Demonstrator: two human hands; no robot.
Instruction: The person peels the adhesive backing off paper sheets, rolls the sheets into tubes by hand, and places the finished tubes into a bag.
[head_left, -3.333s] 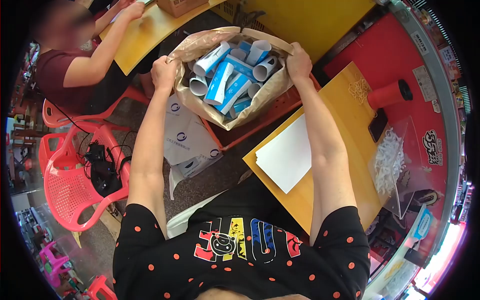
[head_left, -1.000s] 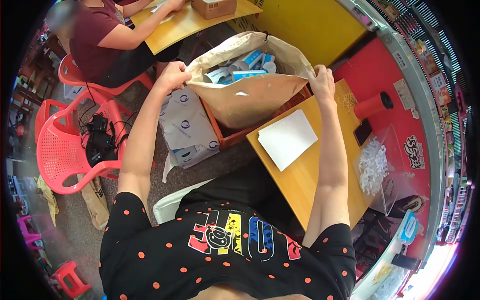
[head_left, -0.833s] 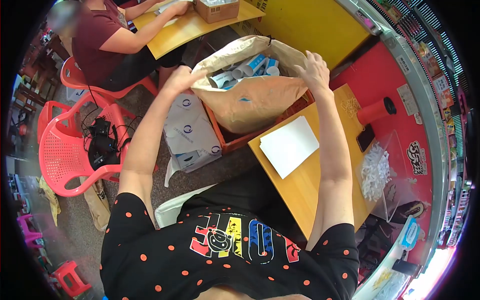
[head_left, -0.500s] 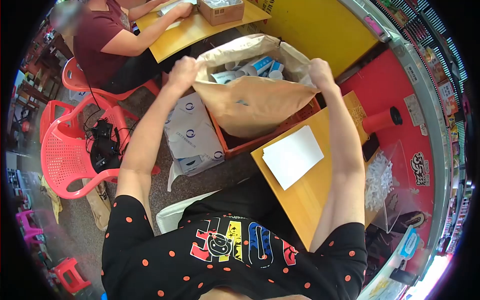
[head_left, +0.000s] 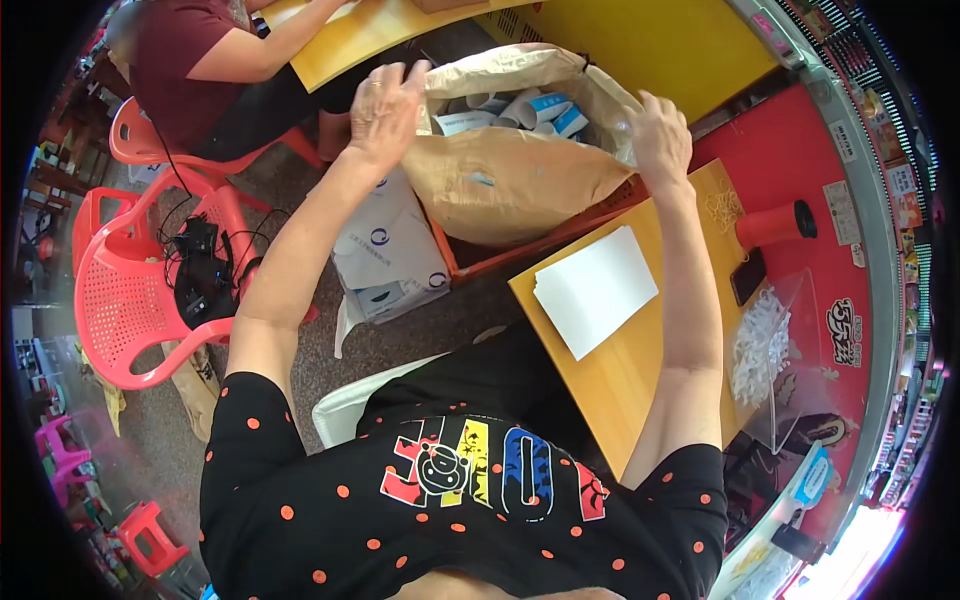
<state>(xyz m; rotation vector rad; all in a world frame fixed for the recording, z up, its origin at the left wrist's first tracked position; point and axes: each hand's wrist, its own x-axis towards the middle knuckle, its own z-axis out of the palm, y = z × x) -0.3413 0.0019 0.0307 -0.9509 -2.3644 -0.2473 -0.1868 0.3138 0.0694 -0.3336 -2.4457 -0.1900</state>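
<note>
nearby, white sheets [head_left: 597, 292] on yellow table [head_left: 612, 395], red wall [head_left: 770, 150]; left hand [head_left: 388, 115] splayed at paper bag [head_left: 520, 190], right hand [head_left: 661, 143], grip unclear.

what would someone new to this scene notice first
Probably the big open brown bag at upper centre, with blue-and-white tubes inside and the left hand and right hand at either side of its mouth. Next might come the pinkish-red chair at left with black gear on its seat, then the white sheets on the wooden table at right.
</note>
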